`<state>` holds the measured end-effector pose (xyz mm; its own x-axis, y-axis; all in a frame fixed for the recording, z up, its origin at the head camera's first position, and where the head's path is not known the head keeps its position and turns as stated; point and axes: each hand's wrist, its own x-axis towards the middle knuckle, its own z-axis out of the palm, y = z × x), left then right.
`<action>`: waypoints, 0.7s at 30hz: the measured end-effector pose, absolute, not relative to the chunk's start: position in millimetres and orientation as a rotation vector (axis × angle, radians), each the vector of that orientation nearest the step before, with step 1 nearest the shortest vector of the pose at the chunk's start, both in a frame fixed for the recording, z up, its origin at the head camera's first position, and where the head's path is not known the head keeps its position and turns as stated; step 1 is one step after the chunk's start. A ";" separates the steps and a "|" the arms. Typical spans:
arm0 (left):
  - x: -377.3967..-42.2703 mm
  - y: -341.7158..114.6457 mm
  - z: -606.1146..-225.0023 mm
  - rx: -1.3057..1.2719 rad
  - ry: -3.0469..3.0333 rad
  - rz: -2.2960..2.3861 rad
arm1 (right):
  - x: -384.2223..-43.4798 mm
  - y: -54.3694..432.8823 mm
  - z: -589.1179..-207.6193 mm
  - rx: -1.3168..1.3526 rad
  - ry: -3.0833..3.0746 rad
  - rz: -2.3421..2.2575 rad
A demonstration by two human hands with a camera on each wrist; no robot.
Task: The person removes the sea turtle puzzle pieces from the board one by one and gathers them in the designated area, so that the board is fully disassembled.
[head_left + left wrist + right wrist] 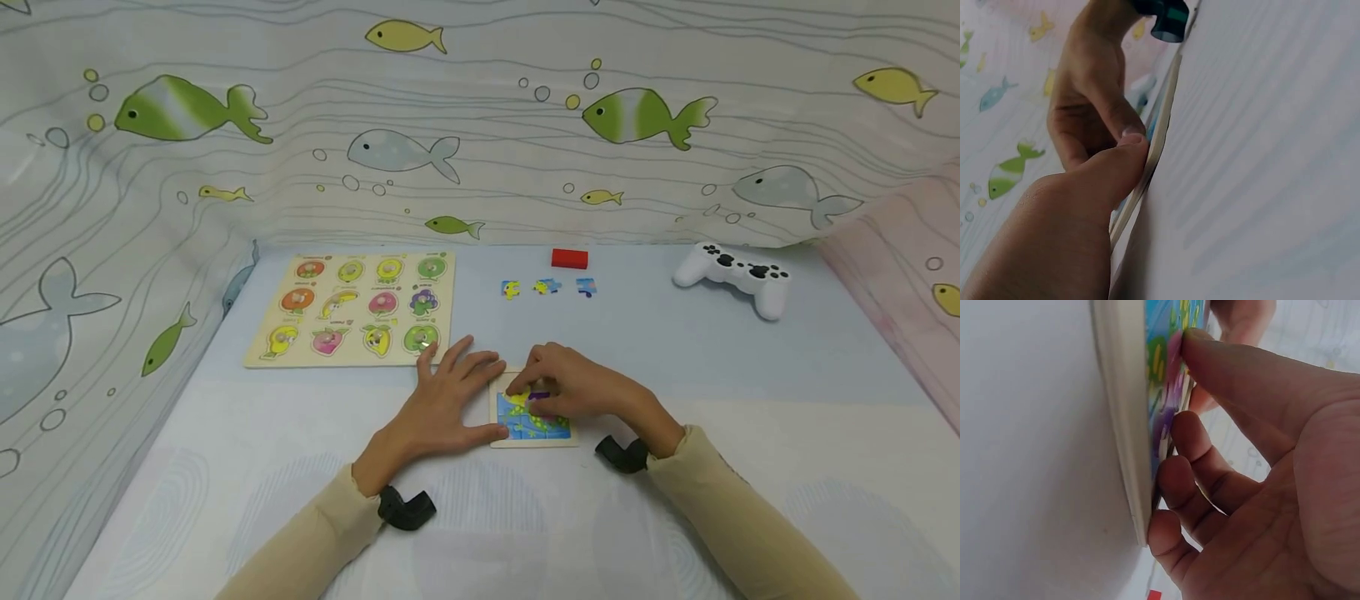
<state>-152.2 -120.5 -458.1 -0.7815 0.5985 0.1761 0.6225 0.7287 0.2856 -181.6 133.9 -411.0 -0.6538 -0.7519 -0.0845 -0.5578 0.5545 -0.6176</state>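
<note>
A small jigsaw puzzle (534,429) in a pale wooden frame lies on the table, its picture blue with yellow, green and purple parts. My left hand (450,408) spreads over the frame's left side, thumb on the lower left and fingertips by the upper left corner. In the left wrist view that thumb (1124,153) rests at the frame's edge. Bent over the puzzle's upper part, my right hand (566,382) has thumb and fingers on a puzzle piece; its outline is mostly hidden. The right wrist view shows the right thumb (1210,353) and curled fingertips against the picture.
Behind the puzzle lie three loose puzzle pieces (547,287) and a red block (570,258). A wooden fruit peg board (360,310) stands to the left, its near right corner by my left fingers. At back right lies a white game controller (735,277). Fish-patterned cloth (510,100) rises behind.
</note>
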 end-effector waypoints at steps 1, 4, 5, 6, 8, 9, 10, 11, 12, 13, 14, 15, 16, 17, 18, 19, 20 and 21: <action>-152.4 -120.3 -458.1 -1.005 -2.854 -0.507 | -182.0 134.1 -411.4 -1.078 2.453 -0.808; -152.7 -120.0 -457.7 -0.999 -2.856 -0.502 | -182.7 134.0 -412.9 -1.073 2.457 -0.827; -152.8 -120.0 -457.5 -0.998 -2.854 -0.505 | -182.8 133.8 -413.6 -1.072 2.459 -0.831; -152.9 -120.0 -457.5 -0.998 -2.857 -0.506 | -183.0 133.9 -414.3 -1.071 2.460 -0.836; -152.9 -120.2 -457.6 -1.000 -2.856 -0.507 | -183.0 133.6 -415.8 -1.070 2.465 -0.839; -152.9 -120.2 -457.7 -1.001 -2.853 -0.508 | -183.0 133.6 -416.6 -1.069 2.466 -0.840; -153.1 -120.2 -458.0 -1.003 -2.849 -0.509 | -183.0 133.4 -417.3 -1.069 2.467 -0.840; -153.1 -120.3 -458.1 -1.005 -2.846 -0.509 | -183.0 133.4 -417.5 -1.070 2.467 -0.842; -153.2 -120.4 -458.3 -1.006 -2.844 -0.509 | -182.9 133.4 -417.5 -1.070 2.466 -0.843; -153.2 -120.4 -458.1 -1.006 -2.845 -0.509 | -182.9 133.3 -417.4 -1.070 2.466 -0.842; -153.2 -120.4 -458.1 -1.006 -2.844 -0.508 | -182.8 133.2 -417.5 -1.068 2.465 -0.841; -153.2 -120.4 -458.0 -1.006 -2.844 -0.508 | -182.8 133.2 -417.1 -1.068 2.465 -0.842; -153.1 -120.3 -457.6 -1.006 -2.846 -0.507 | -182.7 133.1 -416.8 -1.065 2.464 -0.844; -153.1 -120.3 -457.4 -1.007 -2.845 -0.509 | -182.5 133.2 -416.5 -1.062 2.462 -0.848; -153.0 -120.2 -457.2 -1.007 -2.847 -0.511 | -182.4 133.2 -416.3 -1.059 2.460 -0.852; -152.8 -120.0 -456.8 -1.007 -2.848 -0.515 | -182.3 133.2 -416.4 -1.055 2.457 -0.859; -152.7 -119.9 -456.7 -1.008 -2.848 -0.516 | -182.1 133.4 -416.4 -1.051 2.452 -0.869; -152.5 -119.7 -456.6 -1.009 -2.848 -0.522 | -182.0 133.6 -416.3 -1.049 2.446 -0.883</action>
<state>-152.5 -119.7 -456.6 -0.7808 0.5978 0.1816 0.6233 0.7257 0.2911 -182.0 133.6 -416.3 -0.6718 -0.7383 -0.0599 -0.5299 0.5356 -0.6575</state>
